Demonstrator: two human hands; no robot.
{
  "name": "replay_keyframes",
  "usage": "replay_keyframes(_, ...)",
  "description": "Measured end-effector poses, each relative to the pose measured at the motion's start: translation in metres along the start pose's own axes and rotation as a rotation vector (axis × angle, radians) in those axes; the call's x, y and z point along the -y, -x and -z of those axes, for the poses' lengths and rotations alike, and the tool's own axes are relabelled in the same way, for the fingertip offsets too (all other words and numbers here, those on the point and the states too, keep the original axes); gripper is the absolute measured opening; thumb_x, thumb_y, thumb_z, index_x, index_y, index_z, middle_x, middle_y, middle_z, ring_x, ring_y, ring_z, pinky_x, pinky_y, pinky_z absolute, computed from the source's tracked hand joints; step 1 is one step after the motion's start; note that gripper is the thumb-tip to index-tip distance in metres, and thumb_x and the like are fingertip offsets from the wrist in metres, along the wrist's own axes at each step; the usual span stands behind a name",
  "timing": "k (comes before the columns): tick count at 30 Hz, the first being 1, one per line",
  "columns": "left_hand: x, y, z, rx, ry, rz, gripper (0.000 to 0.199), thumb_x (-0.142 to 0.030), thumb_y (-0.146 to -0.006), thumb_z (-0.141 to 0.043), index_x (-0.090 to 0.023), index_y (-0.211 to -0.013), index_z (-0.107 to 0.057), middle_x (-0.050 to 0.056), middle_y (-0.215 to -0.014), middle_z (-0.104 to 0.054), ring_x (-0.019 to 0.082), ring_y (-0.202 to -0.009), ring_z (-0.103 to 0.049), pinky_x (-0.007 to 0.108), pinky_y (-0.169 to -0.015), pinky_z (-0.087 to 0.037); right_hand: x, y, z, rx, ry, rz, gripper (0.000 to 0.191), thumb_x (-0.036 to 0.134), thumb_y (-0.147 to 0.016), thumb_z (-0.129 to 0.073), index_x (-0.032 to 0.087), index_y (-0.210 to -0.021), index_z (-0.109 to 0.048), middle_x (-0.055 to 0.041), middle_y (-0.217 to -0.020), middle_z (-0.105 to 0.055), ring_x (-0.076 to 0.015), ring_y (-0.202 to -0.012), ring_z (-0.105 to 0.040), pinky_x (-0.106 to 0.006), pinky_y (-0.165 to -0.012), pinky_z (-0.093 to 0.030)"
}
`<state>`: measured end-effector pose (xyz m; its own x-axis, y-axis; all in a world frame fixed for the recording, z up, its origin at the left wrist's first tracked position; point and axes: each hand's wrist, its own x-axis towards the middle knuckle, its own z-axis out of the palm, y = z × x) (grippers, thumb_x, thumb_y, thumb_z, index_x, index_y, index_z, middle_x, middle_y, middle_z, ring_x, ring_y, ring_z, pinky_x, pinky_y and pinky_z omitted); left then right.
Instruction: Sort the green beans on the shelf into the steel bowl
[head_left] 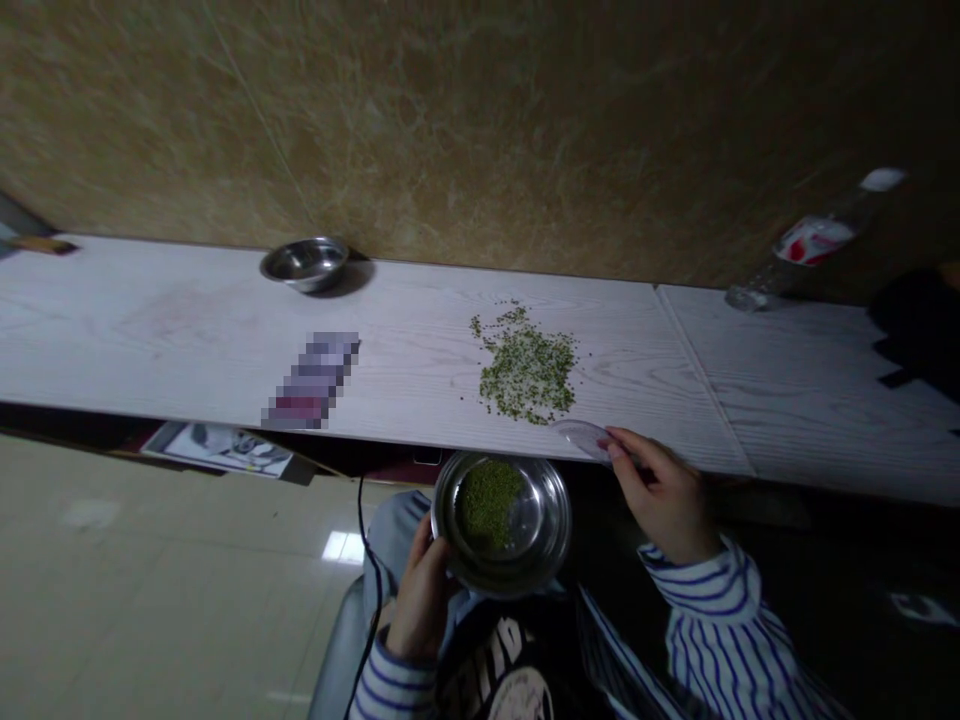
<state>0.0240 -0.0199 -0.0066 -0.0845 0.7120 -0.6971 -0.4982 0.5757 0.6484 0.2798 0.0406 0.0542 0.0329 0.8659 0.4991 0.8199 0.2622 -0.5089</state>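
My left hand [421,592] grips the left rim of a shiny metal bowl [551,545] below the table's front edge, above my lap. Small green beans [487,500] lie in it, mostly on its left side. Between the thumb and fingers of my right hand [664,492] is a clear plastic lid [583,437], thin and round-edged, held at the front edge of the table. Just beyond the lid, a patch of loose green beans [529,372] is spread over the white wood-grain tabletop, with stray ones around it.
A second metal bowl [306,265] stands against the wall at the back left. Nearer the front lies a blurred-out flat rectangular object [313,380]. A clear bottle [806,245] stands at the right, near a dark item [922,330]. A black cable [369,560] hangs left of my lap.
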Motion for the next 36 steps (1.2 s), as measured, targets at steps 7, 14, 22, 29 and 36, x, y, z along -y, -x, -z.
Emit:
replay_keyframes(7,-0.001,0.002,-0.001,-0.007,0.008,0.012,0.066,-0.033,-0.068,-0.061,-0.03,-0.131,-0.043,0.006,-0.116,-0.058,0.018,-0.086,-0.056,0.029,-0.069,-0.046,-0.007,-0.006,0.001,0.011,0.073,0.016,0.024,0.028,-0.086,-0.052,0.019,-0.104,-0.065,-0.0073,-0.096,-0.071,-0.0201,-0.083,-0.067,-0.033,-0.076,-0.055)
replay_keyframes(14,-0.004,0.0,-0.008,-0.004,-0.017,0.001,0.06,-0.029,-0.072,-0.057,-0.028,-0.13,-0.043,0.003,-0.094,-0.06,0.015,-0.079,-0.054,0.027,-0.066,-0.045,-0.001,-0.016,-0.001,0.042,0.068,0.108,0.023,0.024,-0.087,-0.049,0.018,-0.104,-0.065,-0.0071,-0.091,-0.071,-0.0195,-0.082,-0.067,-0.033,-0.077,-0.054)
replay_keyframes(22,-0.011,-0.003,-0.012,-0.01,0.017,-0.014,0.069,-0.027,-0.07,-0.06,-0.027,-0.135,-0.038,0.008,-0.116,-0.058,0.017,-0.083,-0.056,0.029,-0.065,-0.046,0.01,-0.024,-0.008,0.144,0.009,0.168,0.022,0.02,-0.087,-0.05,0.019,-0.105,-0.063,-0.0056,-0.09,-0.071,-0.0181,-0.082,-0.065,-0.033,-0.077,-0.052)
replay_keyframes(29,-0.009,-0.01,-0.016,-0.059,0.005,0.01,0.072,-0.029,-0.07,-0.061,-0.025,-0.138,-0.036,0.011,-0.115,-0.06,0.018,-0.08,-0.058,0.029,-0.062,-0.046,0.016,-0.032,-0.023,0.208,-0.069,0.208,0.022,0.021,-0.088,-0.049,0.022,-0.105,-0.063,-0.0051,-0.092,-0.071,-0.0168,-0.083,-0.065,-0.033,-0.079,-0.052)
replay_keyframes(36,-0.005,-0.015,-0.015,-0.054,0.059,0.046,0.074,-0.028,-0.069,-0.063,-0.026,-0.137,-0.035,0.01,-0.113,-0.06,0.018,-0.083,-0.06,0.029,-0.066,-0.048,0.011,-0.053,-0.044,0.195,-0.074,0.188,0.023,0.022,-0.089,-0.048,0.02,-0.106,-0.064,-0.0056,-0.096,-0.071,-0.017,-0.086,-0.066,-0.032,-0.081,-0.052)
